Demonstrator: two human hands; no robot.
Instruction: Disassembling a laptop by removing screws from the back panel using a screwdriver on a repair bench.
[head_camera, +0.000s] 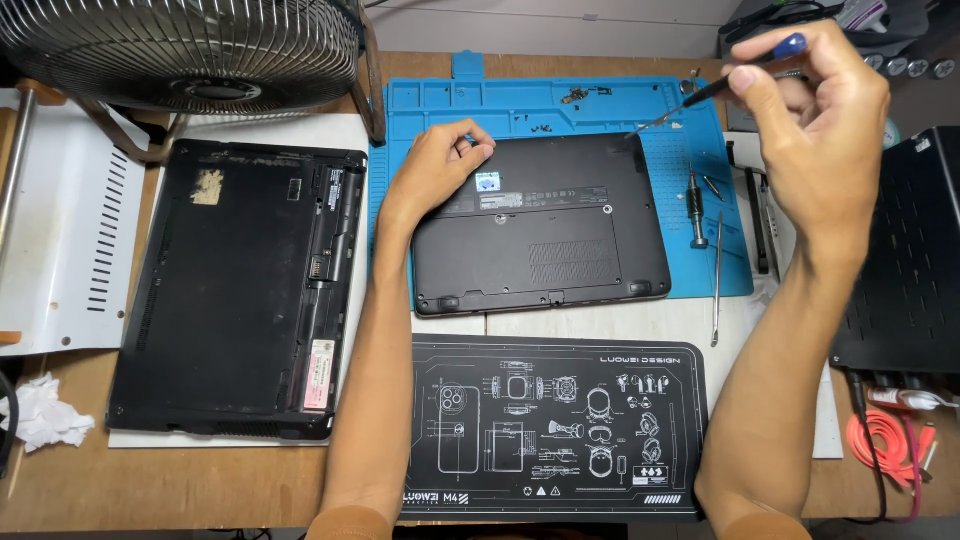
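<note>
black laptop (540, 225) | underside up, on blue mat | blue-handled screwdriver (715, 88) | tilted, tip at corner

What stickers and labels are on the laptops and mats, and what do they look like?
Small square sticker: small laptop, beside left hand; white and blue.
White strip label: same laptop; long rectangle.
Pink-white label: big laptop, lower right edge.
Torn tan sticker: big laptop, upper left.
Black mat: white line drawings.

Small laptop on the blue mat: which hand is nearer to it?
Left. The left hand rests on the small laptop at its top-left corner. The right hand is raised beyond its top-right corner, holding a screwdriver whose tip reaches that corner.
</note>
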